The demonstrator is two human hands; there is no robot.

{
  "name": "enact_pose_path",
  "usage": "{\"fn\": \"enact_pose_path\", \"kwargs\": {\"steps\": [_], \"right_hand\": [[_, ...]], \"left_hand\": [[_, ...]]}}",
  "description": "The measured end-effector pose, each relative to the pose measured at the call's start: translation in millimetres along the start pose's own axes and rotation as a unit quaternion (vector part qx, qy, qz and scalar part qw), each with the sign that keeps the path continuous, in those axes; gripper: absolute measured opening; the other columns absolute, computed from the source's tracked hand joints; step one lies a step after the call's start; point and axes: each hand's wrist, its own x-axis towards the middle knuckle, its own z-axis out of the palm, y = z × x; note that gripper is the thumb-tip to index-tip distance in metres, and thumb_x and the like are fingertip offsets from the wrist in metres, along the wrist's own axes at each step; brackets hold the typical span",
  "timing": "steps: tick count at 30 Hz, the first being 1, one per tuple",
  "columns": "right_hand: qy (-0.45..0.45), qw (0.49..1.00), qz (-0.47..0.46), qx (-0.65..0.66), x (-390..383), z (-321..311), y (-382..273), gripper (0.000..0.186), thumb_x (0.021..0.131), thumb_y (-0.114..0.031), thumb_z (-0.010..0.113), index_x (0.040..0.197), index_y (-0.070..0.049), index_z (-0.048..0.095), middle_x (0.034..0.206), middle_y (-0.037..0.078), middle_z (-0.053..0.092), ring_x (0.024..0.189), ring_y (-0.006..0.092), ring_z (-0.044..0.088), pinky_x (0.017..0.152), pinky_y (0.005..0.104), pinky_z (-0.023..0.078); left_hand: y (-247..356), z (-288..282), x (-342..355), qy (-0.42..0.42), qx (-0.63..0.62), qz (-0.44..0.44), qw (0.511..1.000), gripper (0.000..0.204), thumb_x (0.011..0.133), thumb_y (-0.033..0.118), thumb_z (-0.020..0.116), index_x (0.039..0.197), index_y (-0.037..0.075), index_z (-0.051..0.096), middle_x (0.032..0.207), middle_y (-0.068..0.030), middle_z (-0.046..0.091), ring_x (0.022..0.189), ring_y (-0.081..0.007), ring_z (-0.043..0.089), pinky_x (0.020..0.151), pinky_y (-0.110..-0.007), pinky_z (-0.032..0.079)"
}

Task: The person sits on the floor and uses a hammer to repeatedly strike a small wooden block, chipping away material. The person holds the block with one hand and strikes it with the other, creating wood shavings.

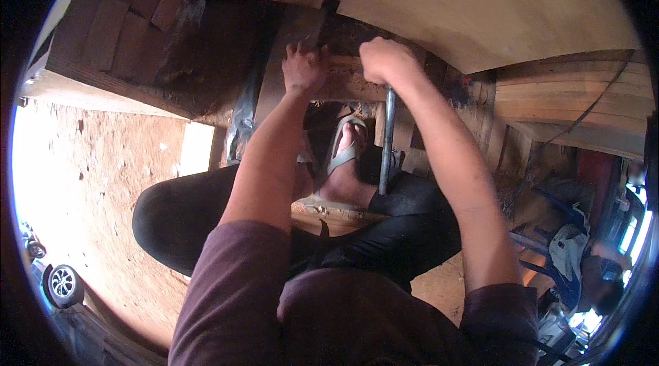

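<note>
My left hand (304, 69) lies on the dark wooden work surface ahead of me, fingers spread over its near part. To the right, my right hand (386, 61) is closed in a fist at the top of a grey metal rod (388, 139). The rod hangs from the fist toward my right knee. Between the two hands runs a reddish-brown strip of wood (345, 64); its ends are hidden by the hands. Below it a sandalled foot (347, 143) rests between my bent legs.
A large pale board (508, 2) spans the far right. Stacked planks (576, 95) lie below it. Dark wooden blocks (110, 30) stand at the far left, beside bare sandy ground (103, 181). A car wheel (64, 286) shows at lower left; another person (604, 277) sits at lower right.
</note>
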Motion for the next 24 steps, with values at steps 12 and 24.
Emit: {"fn": "enact_pose_path", "kwargs": {"steps": [12, 24], "right_hand": [[0.177, 0.983, 0.004, -0.049, -51, 66, -43, 0.02, 0.085, -0.014, 0.061, 0.099, -0.003, 0.071, 0.081, 0.014, 0.073, 0.078, 0.025, 0.074, 0.062, 0.0367, 0.059], [0.044, 0.976, -0.024, 0.213, -17, 24, 35, 0.029, 0.077, -0.018, 0.074, 0.099, 0.002, 0.07, 0.081, 0.02, 0.071, 0.073, 0.031, 0.07, 0.068, 0.0408, 0.057]], "left_hand": [[-3, 1, 0, -0.043, 0.026, -0.002, 0.999, 0.055, 0.099, 0.048, 0.042, 0.1, 0.002, 0.073, 0.126, -0.0212, 0.057, 0.122, -0.0423, 0.049, 0.094, -0.051, 0.048], [5, -10, 1, -0.054, 0.011, -0.022, 0.998, 0.053, 0.099, 0.046, 0.044, 0.099, 0.001, 0.073, 0.125, -0.0179, 0.058, 0.121, -0.0386, 0.048, 0.093, -0.051, 0.048]]}}
